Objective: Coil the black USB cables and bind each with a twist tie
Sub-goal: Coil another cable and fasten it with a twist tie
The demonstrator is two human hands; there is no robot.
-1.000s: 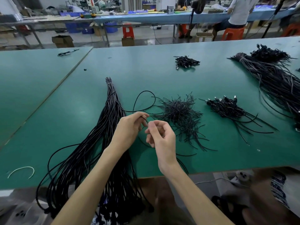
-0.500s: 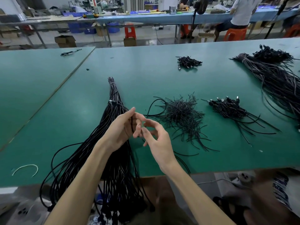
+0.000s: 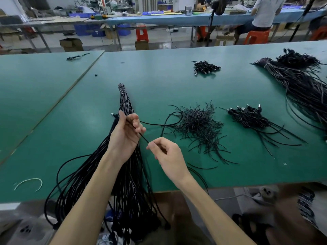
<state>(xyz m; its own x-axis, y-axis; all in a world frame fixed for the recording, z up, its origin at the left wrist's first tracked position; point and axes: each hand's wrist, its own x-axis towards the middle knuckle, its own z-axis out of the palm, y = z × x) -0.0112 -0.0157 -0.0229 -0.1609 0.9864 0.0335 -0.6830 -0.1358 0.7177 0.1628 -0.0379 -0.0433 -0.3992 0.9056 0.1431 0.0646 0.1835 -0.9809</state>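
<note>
Green table (image 3: 159, 82): left hand (image 3: 123, 133), right hand (image 3: 166, 154) both pinching one cable (image 3: 143, 138) (bundle (image 3: 123, 98) beneath, twist ties (image 3: 196, 121) beside)

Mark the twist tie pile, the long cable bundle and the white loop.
twist tie pile (image 3: 196, 124), head view, dense middle of heap.
long cable bundle (image 3: 124, 101), head view, narrow far end.
white loop (image 3: 29, 180), head view, top of arc.

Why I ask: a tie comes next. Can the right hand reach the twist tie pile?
Probably yes: the pile lies close beyond the right hand, nothing tall between, though it pinches the cable.
</note>
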